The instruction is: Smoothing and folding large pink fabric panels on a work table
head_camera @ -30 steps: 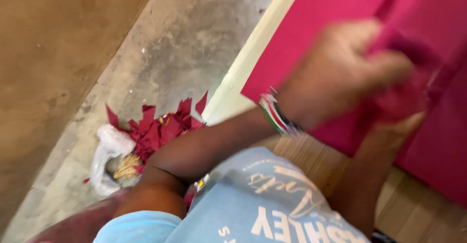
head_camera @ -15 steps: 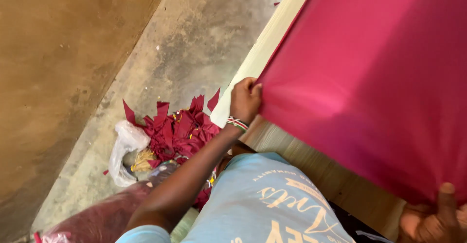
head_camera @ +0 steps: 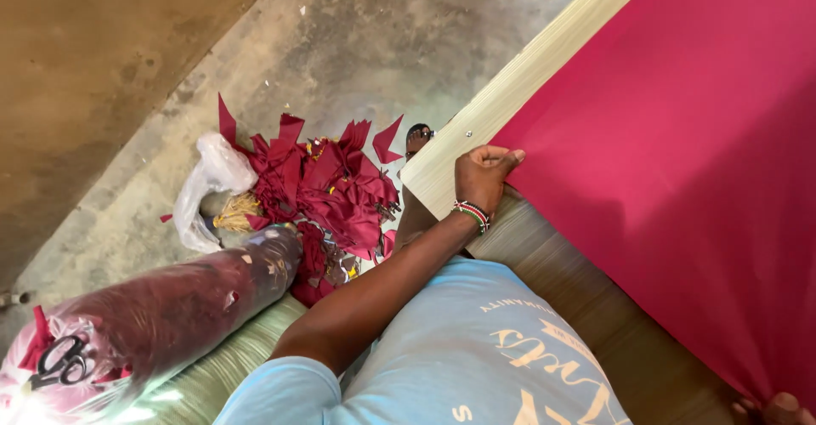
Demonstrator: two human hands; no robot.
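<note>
Head view: right hand (head_camera: 769, 410) mostly cut off

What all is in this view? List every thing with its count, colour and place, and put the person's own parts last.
fabric sheet: one, magenta, spread over the table at right
table: one, pale wood-grain, bare edge strip running diagonally
fabric scraps: a pile, dark red, on the floor beside the table corner
plastic bag: one, white, left of the scraps
fabric roll: one, dark red in clear wrap, lower left
floor: grey concrete, top centre
shirt: one, light blue, bottom centre
left hand: closed on the sheet's corner, beaded wristband
right hand: fingertips only, bottom right at the sheet's edge
</note>
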